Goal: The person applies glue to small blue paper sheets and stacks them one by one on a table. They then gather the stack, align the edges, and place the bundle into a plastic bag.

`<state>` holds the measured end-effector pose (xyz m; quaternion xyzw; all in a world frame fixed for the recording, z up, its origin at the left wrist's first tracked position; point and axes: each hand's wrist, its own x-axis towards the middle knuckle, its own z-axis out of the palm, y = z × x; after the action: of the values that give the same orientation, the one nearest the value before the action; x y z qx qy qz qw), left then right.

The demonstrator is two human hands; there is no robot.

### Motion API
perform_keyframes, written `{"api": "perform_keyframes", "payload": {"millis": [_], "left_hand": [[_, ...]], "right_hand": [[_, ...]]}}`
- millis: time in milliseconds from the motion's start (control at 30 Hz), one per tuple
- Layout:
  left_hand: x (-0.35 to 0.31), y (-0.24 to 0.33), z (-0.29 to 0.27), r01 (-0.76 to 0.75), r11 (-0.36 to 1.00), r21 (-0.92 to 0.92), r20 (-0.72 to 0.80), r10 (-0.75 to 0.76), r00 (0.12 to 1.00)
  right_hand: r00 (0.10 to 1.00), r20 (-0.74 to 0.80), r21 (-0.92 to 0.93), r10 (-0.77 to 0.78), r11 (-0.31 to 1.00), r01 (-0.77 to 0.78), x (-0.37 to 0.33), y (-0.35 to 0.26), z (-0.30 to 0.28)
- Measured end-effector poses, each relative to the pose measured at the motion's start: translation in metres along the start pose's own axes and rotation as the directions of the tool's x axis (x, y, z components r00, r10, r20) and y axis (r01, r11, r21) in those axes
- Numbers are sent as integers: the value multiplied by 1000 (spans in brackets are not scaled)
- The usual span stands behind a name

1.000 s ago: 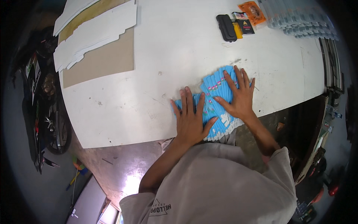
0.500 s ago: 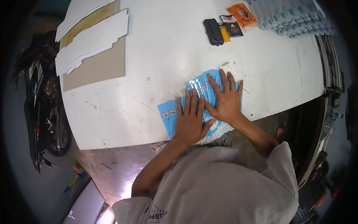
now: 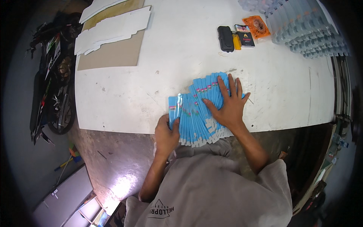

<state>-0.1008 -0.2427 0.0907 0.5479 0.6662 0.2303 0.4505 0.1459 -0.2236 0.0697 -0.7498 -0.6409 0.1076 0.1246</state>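
A fan of narrow, flat blue card pieces (image 3: 189,120) with white, jagged near ends lies at the table's front edge. Small pink and white printed patches run across the pieces. At the left end of the fan, my left hand (image 3: 166,134) is closed on the outermost cards, thumb on top and fingers out of sight beneath or behind them. My right hand (image 3: 230,106) lies flat over the right part of the fan, fingers spread, covering some of the cards. The white ends of several pieces stick out past the table edge, above my lap.
Beyond the fan on the white table (image 3: 113,98) lie a black case (image 3: 225,39), a yellow lighter (image 3: 236,41), a small dark box (image 3: 247,39) and an orange packet (image 3: 257,27). Grey translucent plastic pieces (image 3: 302,30) are stacked far right. White cut sheets (image 3: 113,30) lie far left.
My left hand has moved off the top of the cards to their left edge and closed there. My right hand stays spread on the fan. The view has shifted slightly.
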Motion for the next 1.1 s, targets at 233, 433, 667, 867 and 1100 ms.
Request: {"api": "perform_keyframes", "payload": {"millis": [233, 433, 667, 867, 1100], "left_hand": [[6, 34, 52, -47, 993, -109, 18, 49, 999], [42, 102, 66, -373, 856, 357, 239, 303, 923], [80, 113, 38, -397, 813, 425, 500, 154, 852], [64, 120, 53, -484, 696, 530, 410, 288, 865], [93, 109, 25, -601, 667, 440, 567, 312, 762]], "right_hand": [[989, -137, 196, -49, 978, 76, -2, 4, 7], [977, -164, 914, 134, 394, 99, 1, -7, 15], [939, -70, 849, 336, -474, 233, 9, -26, 20], [876, -101, 743, 471, -550, 382, 6, -48, 20], [862, -263, 963, 433, 62, 262, -8, -30, 25]]}}
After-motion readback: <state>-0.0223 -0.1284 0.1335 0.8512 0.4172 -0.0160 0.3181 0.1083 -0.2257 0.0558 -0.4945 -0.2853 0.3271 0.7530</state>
